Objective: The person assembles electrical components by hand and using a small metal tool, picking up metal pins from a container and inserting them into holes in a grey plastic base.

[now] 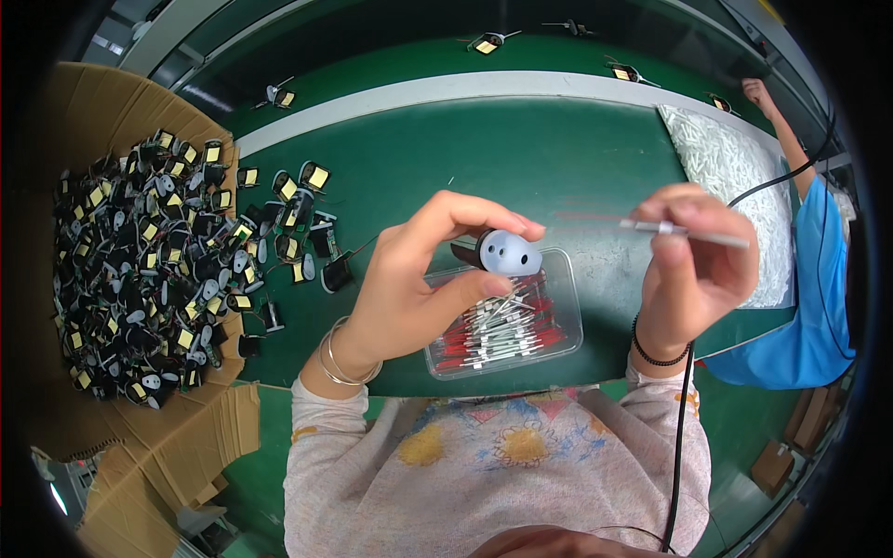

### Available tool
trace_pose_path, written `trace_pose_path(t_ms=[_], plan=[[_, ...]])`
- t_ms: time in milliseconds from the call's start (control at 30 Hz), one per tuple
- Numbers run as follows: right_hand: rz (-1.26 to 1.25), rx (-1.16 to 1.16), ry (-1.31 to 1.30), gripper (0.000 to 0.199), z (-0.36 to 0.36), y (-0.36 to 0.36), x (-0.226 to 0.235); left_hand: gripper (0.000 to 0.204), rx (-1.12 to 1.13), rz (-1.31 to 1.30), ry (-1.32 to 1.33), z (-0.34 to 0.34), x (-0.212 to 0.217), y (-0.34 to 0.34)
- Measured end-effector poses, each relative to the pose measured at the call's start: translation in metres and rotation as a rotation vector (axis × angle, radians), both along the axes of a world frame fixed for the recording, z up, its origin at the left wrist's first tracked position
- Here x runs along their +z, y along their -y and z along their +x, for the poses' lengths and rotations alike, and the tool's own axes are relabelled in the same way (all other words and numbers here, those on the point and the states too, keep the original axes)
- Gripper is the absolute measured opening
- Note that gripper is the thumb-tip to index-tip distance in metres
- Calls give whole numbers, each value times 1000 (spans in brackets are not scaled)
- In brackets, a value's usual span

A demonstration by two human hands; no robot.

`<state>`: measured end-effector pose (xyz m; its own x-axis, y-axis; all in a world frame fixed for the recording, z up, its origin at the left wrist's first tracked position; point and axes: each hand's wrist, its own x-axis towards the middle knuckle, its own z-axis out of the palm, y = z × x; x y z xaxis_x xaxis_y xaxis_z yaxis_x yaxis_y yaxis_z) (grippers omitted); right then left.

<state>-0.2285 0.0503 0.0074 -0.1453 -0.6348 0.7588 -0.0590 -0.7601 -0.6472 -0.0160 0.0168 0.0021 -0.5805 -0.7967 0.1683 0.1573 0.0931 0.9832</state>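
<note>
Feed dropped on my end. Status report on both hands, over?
Left hand holds small black part with grey oval cap. Right hand pinches thin white-sleeved wire lead. Both raised above clear plastic tray of red-and-white leads. Nothing between them.

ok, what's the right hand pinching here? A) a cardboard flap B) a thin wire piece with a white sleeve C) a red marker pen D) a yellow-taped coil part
B: the right hand pinches a thin wire piece with a white sleeve between its fingertips, while the left hand holds a grey two-hole part above the clear tray.
</note>
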Motion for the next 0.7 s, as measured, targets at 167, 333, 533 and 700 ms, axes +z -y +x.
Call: trace_pose_path(t_ms=[167,333,533,700], plan=[[15,-69,-211,17,9,-11,8,37,61,-485,52,1,-8,7],[42,-1,-239,17,9,-12,11,38,64,-607,78,2,-12,6],[26,-26,-280,17,7,-12,13,37,94,-650,64,-1,-11,5],[-36,-61,-406,19,9,-17,21,40,147,-643,60,-2,-11,4]])
